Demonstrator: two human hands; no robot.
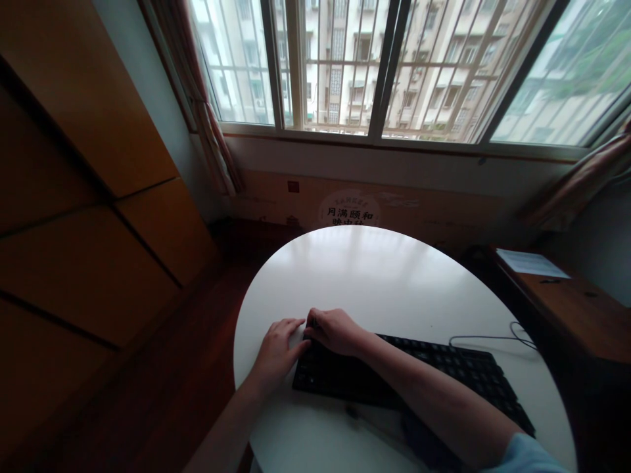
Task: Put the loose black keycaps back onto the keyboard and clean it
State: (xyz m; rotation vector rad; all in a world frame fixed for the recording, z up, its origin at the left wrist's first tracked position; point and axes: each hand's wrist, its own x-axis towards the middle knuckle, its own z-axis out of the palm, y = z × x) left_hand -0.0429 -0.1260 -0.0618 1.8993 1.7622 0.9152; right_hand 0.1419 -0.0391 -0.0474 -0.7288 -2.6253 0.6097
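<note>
A black keyboard (340,378) lies at a slant on the white round table (365,276). My right hand (338,330) reaches across it to its upper left corner. The fingers there are closed in a pinch, and a small dark thing shows between them, too small to name. My left hand (279,348) rests on the table at the keyboard's left end, fingers stretched out and thumb against the keyboard's edge. My right forearm hides the middle of the keys.
A thin stick-like thing with a dark tip (352,412) lies below the keyboard, beside a dark blue object (426,440) partly under my forearm. A cable (486,337) runs off right. A wooden desk (582,309) with paper (532,263) stands right; wooden cabinets (83,263) stand left.
</note>
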